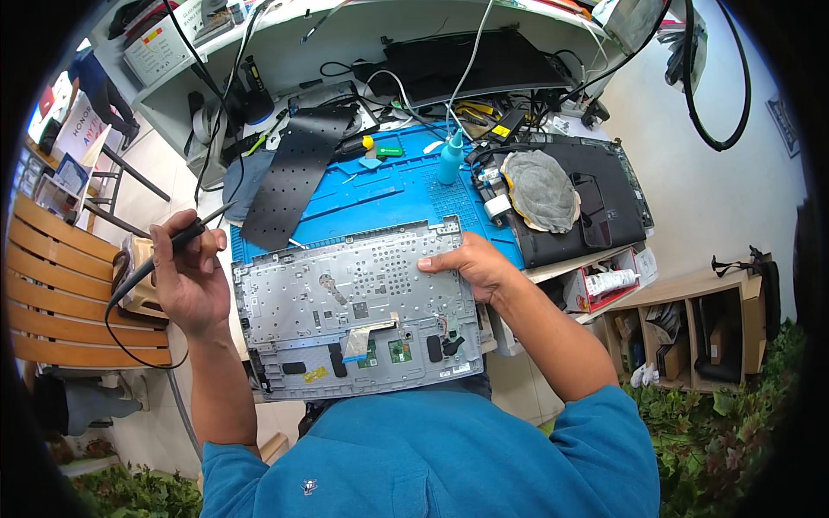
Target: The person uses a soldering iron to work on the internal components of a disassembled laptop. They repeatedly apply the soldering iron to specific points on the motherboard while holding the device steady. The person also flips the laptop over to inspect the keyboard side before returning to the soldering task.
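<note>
My left hand (192,272) is closed around a black soldering iron (178,245), its thin tip pointing up and to the right, its cable looping down at the left. With my right hand (471,266) I grip the upper right edge of a silver laptop palmrest cover (294,304), thumb on top. The cover lies inside-up and its lower edge is close to my body. A flat ribbon cable (367,337), a small green circuit board (400,350) and dark speaker pieces show on it. The soldering tip is apart from the cover.
A blue repair mat (380,194) covers the bench, holding a teal bottle (451,158) and a black perforated sheet (298,173). At right a grey cloth pad (541,192) rests on a black laptop (617,173). A slatted wooden bench (69,293) stands left; a person is at the far left.
</note>
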Demonstrator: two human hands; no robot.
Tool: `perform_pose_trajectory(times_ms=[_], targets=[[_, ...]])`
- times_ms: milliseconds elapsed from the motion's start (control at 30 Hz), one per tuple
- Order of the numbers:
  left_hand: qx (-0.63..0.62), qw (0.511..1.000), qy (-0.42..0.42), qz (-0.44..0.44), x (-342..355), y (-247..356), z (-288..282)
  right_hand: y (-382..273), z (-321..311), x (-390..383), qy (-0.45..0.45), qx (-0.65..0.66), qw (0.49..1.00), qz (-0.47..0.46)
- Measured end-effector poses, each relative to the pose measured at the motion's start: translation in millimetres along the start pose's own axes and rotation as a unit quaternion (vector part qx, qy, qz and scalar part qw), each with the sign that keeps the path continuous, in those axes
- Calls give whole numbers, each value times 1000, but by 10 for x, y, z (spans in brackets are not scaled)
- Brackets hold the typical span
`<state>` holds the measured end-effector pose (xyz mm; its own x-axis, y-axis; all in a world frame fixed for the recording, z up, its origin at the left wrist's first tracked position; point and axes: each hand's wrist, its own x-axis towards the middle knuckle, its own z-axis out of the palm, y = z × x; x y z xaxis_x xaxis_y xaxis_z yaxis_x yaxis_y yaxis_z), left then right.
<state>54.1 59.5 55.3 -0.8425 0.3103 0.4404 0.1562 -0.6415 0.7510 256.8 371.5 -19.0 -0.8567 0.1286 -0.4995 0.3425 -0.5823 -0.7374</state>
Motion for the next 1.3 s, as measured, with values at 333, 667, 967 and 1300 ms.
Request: perform_pose_trajectory(times_ms=[333, 667, 967, 1300], targets=[[9, 1000, -10, -1, 3, -40, -28, 4, -15, 11, -8, 5, 1000, 5], [23, 999, -22, -1, 6, -56, -61, -7, -26, 1, -10, 7, 1000, 14], [12, 1000, -9, 1, 11, -32, -44, -18, -29, 4, -12, 11, 1000, 22], [35, 999, -10, 0, -9, -11, -70, -19, -43, 13, -30, 20, 999, 25]])
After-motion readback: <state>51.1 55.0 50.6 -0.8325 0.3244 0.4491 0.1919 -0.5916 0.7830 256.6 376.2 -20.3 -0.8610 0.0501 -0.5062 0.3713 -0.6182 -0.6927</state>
